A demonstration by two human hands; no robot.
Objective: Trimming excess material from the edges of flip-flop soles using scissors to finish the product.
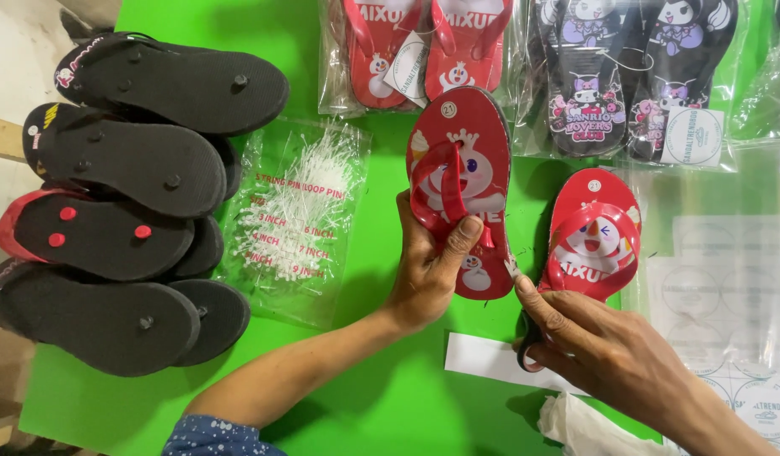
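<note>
The left hand [428, 270] grasps a red rubber flip-flop with a cartoon snowman print and a red strap [459, 187], thumb pressed on its strap, holding it above the green tabletop [365, 397]. Just right of this sandal lies its matching red flip-flop [594, 236]. The right hand [614, 355] is clenched around a small black-handled tool [525, 346] near the held sandal's heel.
</note>
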